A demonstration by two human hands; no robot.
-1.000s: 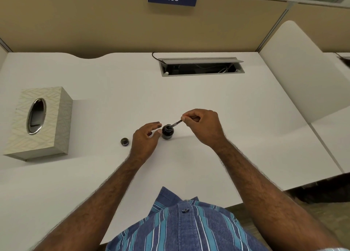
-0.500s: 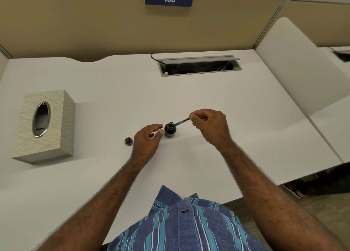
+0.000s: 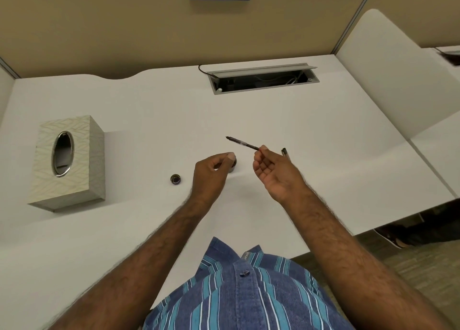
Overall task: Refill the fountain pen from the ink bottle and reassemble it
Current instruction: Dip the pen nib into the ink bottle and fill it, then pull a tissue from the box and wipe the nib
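While the ink bottle (image 3: 232, 166) stands mid-desk, well right of the tissue box (image 3: 66, 161) with its loose cap (image 3: 175, 179) lying just to its left, the left hand (image 3: 211, 174) curls round the bottle and hides most of it. Just right of the bottle the right hand (image 3: 272, 170), palm up, pinches the rear end of the pen's inner section (image 3: 242, 143), whose long axis slants up and away with the nib pointing back over the bottle. A second ago that nib sat in the bottle's mouth; now it is lifted clear, and a dark piece (image 3: 284, 152), perhaps the barrel, shows behind the right hand, nearest for reassembly.
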